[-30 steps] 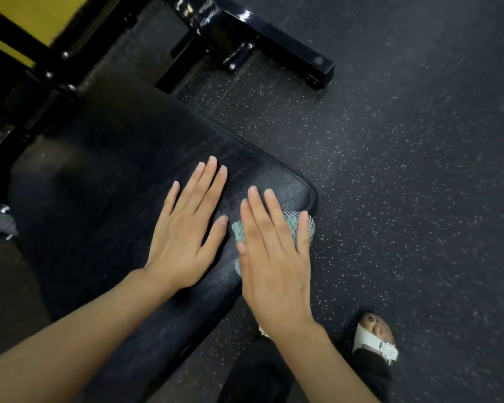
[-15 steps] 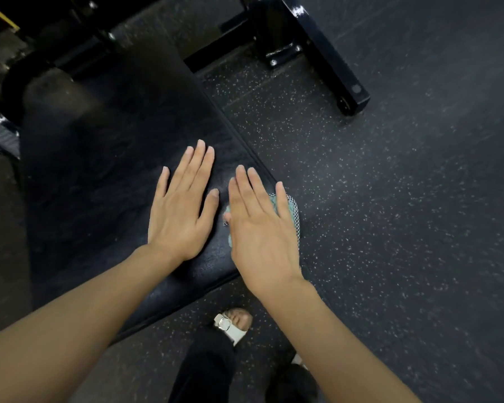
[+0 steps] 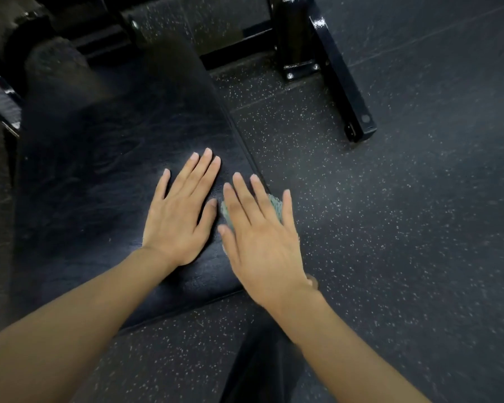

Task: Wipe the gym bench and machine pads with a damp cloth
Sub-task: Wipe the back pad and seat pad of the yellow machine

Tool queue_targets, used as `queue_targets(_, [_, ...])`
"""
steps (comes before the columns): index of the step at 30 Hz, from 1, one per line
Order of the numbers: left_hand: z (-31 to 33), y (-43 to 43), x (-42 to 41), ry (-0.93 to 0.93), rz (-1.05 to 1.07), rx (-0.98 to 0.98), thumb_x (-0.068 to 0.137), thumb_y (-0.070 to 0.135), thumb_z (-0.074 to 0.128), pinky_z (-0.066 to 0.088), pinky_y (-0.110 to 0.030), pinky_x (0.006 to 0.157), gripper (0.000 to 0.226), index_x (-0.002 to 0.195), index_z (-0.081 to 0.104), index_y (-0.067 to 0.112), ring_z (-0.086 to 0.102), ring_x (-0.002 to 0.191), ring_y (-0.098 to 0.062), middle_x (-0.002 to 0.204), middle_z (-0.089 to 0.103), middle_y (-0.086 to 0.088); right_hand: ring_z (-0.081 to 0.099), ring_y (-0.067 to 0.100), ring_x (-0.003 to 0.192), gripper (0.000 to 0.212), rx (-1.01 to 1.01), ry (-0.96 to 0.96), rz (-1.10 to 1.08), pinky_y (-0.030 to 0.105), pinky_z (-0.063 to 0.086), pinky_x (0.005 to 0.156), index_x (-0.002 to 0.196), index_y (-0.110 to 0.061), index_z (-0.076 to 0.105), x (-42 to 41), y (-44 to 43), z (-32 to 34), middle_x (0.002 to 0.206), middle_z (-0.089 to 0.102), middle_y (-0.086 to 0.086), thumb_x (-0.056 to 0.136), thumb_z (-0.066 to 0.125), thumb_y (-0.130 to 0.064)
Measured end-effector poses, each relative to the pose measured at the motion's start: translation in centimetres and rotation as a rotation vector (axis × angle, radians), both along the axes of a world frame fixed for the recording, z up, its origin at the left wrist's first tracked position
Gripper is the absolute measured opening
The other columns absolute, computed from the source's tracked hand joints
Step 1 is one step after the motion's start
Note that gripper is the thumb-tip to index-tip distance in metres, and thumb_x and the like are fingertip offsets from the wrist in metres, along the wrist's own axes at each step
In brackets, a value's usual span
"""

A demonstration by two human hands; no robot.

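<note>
The black padded bench [image 3: 99, 175] fills the left and middle of the head view. My left hand [image 3: 181, 216] lies flat on the pad with its fingers straight. Right beside it, my right hand [image 3: 259, 239] presses flat on a pale green cloth [image 3: 276, 205] at the pad's right edge. Most of the cloth is hidden under my palm; only small bits show between my fingers and near my thumb.
A black steel frame foot [image 3: 341, 82] of the bench stands on the speckled rubber floor [image 3: 405, 228] at the upper right. More dark machine parts [image 3: 0, 103] sit at the upper left. My dark trouser leg [image 3: 262, 365] is at the bottom centre.
My view has swung, so the bench now runs more upright in the frame. Both hands stay flat on the pad, the right one sliding with the cloth along the right edge.
</note>
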State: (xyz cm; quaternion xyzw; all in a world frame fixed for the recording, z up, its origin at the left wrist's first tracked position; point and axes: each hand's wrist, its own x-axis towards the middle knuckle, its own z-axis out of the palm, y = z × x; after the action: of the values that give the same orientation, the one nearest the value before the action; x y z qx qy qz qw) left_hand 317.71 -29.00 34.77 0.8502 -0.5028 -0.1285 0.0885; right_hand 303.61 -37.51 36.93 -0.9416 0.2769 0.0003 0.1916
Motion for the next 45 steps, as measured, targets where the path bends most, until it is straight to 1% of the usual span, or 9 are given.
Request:
queue_targets(3, [0.0, -0.2, 0.1, -0.016, 0.016, 0.006, 0.101, 0.038, 0.019, 0.002, -0.043, 0.124, 0.061, 0.159, 0.013, 0.021, -0.001, 0.152, -0.007, 0.166, 0.004, 0.009, 0.022, 0.024, 0.15, 0.058, -0.01, 0.027, 0.078, 0.056, 0.027, 0.116, 0.152, -0.013, 0.034, -1.8, 0.7, -0.5, 0.161, 0.028, 0.002, 0.101, 0.023, -0.038])
queue_targets(9, [-0.1, -0.7, 0.3, -0.041, 0.06, 0.0, 0.101, 0.034, 0.022, 0.011, -0.049, 0.123, 0.059, 0.158, 0.018, 0.018, 0.006, 0.153, -0.01, 0.166, 0.01, 0.005, 0.021, 0.022, 0.15, 0.057, -0.01, 0.104, 0.143, 0.057, 0.032, 0.113, 0.153, -0.016, 0.032, -0.5, -0.5, -1.4, 0.161, 0.027, -0.002, 0.1, 0.02, -0.034])
queue_targets(15, [0.0, -0.9, 0.4, -0.047, 0.073, 0.014, 0.1, 0.031, 0.026, 0.015, -0.052, 0.122, 0.059, 0.158, 0.02, 0.018, 0.009, 0.153, -0.012, 0.166, 0.013, 0.003, 0.022, 0.023, 0.15, 0.055, -0.006, 0.047, 0.211, 0.059, 0.035, 0.111, 0.152, -0.016, 0.032, -0.5, -1.4, -1.6, 0.161, 0.028, -0.001, 0.101, 0.02, -0.032])
queue_targets(21, [0.4, -1.2, 0.2, -0.05, 0.098, 0.021, 0.1, 0.03, 0.027, 0.015, -0.05, 0.122, 0.059, 0.157, 0.021, 0.016, 0.012, 0.153, -0.015, 0.166, 0.015, 0.0, 0.023, 0.02, 0.149, 0.054, 0.042, -0.025, 0.293, 0.05, 0.032, 0.115, 0.151, -0.015, 0.036, 0.1, -4.0, -1.9, 0.16, 0.03, -0.001, 0.1, 0.024, -0.027])
queue_targets(26, [0.7, -1.5, -0.1, -0.057, 0.128, 0.048, 0.1, 0.03, 0.026, 0.012, -0.047, 0.123, 0.059, 0.157, 0.022, 0.016, 0.012, 0.153, -0.014, 0.166, 0.015, -0.001, 0.011, 0.017, 0.152, 0.054, 0.203, -0.096, 0.271, 0.043, 0.017, 0.121, 0.153, -0.013, 0.029, 1.6, -6.3, -2.6, 0.163, 0.021, -0.001, 0.101, 0.022, -0.023])
queue_targets(32, [0.5, -1.9, -0.8, -0.079, 0.191, 0.061, 0.103, 0.032, 0.023, 0.009, -0.047, 0.123, 0.058, 0.158, 0.016, 0.018, 0.007, 0.153, -0.012, 0.166, 0.012, 0.002, -0.007, 0.006, 0.151, 0.049, 0.562, -0.202, 0.266, 0.043, 0.009, 0.124, 0.156, -0.017, 0.022, 2.7, -7.9, -2.5, 0.165, 0.011, -0.007, 0.108, 0.026, -0.024])
queue_targets(35, [0.6, -2.1, -1.1, -0.055, 0.218, 0.06, 0.103, 0.036, 0.022, 0.006, -0.048, 0.123, 0.059, 0.158, 0.015, 0.016, 0.003, 0.153, -0.012, 0.166, 0.009, 0.003, -0.005, 0.002, 0.15, 0.047, 0.731, -0.282, 0.244, 0.048, 0.017, 0.122, 0.155, -0.018, 0.025, 2.4, -8.4, -2.9, 0.164, 0.014, -0.008, 0.109, 0.028, -0.027])
queue_targets(38, [0.7, -2.3, -1.5, -0.028, 0.202, 0.066, 0.103, 0.037, 0.023, 0.0, -0.044, 0.124, 0.06, 0.158, 0.015, 0.014, 0.001, 0.154, -0.013, 0.166, 0.008, 0.002, -0.003, 0.003, 0.151, 0.047, 0.848, -0.332, 0.238, 0.05, 0.018, 0.121, 0.154, -0.017, 0.029, 1.4, -8.5, -3.0, 0.164, 0.018, -0.008, 0.108, 0.031, -0.026])
queue_targets(45, [1.2, -3.0, -2.2, -0.028, 0.22, 0.095, 0.104, 0.036, 0.022, -0.004, -0.039, 0.124, 0.06, 0.158, 0.013, 0.014, 0.0, 0.154, -0.013, 0.167, 0.008, 0.003, 0.001, 0.015, 0.153, 0.053, 0.887, -0.421, 0.3, 0.034, 0.012, 0.123, 0.154, -0.017, 0.027, -3.3, -6.8, -3.8, 0.165, 0.014, -0.009, 0.103, 0.038, -0.026])
